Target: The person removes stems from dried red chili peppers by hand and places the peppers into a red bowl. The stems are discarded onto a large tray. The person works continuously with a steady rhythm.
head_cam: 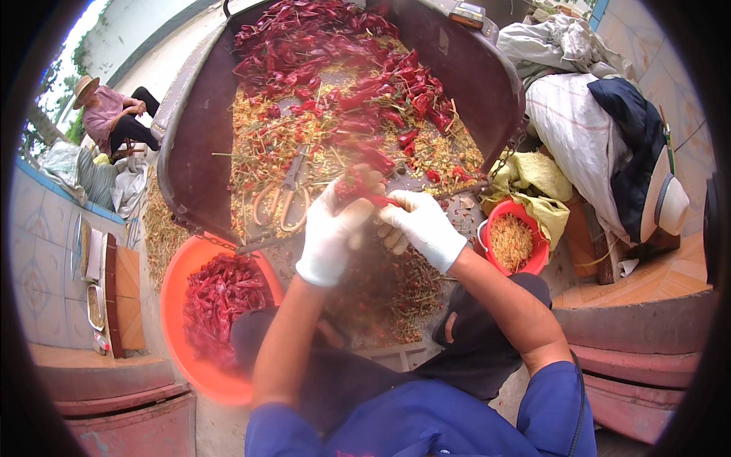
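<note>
White gloves cover both hands. My left hand (337, 228) is closed around a dried red chili pepper (353, 185) above the near edge of the cart bed. Beside it, my right hand (420, 220) pinches the red tip of a chili between thumb and finger. Dried red chilies (320, 40) are heaped in the far part of the cart, with yellow seeds and stems (257, 131) strewn nearer. Scissors (291, 188) with looped handles lie among the seeds. An orange basin (177, 285) of dried chilies stands at lower left; a small red bucket (542, 251) of seeds stands at right.
A seated person (105, 111) in a straw hat is at far left near sacks. White sacks (565, 108), a dark jacket (622, 125) and a hat (671, 205) are at right. Stems and seeds litter the ground between my legs. A chain (508, 157) hangs at the cart's corner.
</note>
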A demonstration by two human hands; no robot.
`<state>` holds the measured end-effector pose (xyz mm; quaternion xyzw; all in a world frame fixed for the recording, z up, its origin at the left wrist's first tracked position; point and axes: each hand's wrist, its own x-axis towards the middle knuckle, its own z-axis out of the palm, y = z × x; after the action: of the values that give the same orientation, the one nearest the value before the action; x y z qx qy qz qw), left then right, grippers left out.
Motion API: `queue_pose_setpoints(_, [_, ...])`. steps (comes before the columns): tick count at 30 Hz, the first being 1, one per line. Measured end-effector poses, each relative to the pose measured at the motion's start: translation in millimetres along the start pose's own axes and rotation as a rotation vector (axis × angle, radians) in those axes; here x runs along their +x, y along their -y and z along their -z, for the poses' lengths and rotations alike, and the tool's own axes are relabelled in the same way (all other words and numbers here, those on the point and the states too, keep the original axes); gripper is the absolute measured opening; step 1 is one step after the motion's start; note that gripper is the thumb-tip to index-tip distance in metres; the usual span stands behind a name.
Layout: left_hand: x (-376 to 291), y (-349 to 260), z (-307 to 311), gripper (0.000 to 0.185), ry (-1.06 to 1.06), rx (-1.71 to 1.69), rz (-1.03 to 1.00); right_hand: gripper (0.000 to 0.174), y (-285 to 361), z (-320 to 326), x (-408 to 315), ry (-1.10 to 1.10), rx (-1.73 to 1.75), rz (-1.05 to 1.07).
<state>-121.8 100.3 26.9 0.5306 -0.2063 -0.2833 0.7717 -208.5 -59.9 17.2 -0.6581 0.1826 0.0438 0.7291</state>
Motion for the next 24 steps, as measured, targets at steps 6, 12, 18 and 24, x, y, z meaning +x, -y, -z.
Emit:
queue_pose_setpoints(6, [0.7, 6.1, -7.8, 0.026, -0.187, 0.093, -0.047, 0.017, -8.4, -10.6, -3.5, -0.194, -0.827, 0.443])
queue_pose_setpoints(12, [3.1, 7.5, -2.9, 0.024, -0.196, 0.458, -0.18, 0.01, -11.5, 9.6, 1.7, -0.337, -1.047, 0.603])
queue_pose_setpoints(18, [1.3, 5.1, 1.8, 0.033, -0.124, 0.556, -0.174, 0.021, -3.1, 17.8, 1.4, -0.32, -0.885, 0.713])
queue_pose_setpoints(24, [-4.9, -4.4, -1.3, 0.041, 0.012, 0.377, -0.053, 0.038, 13.0, 9.7, -7.0, -0.075, -0.185, 0.496])
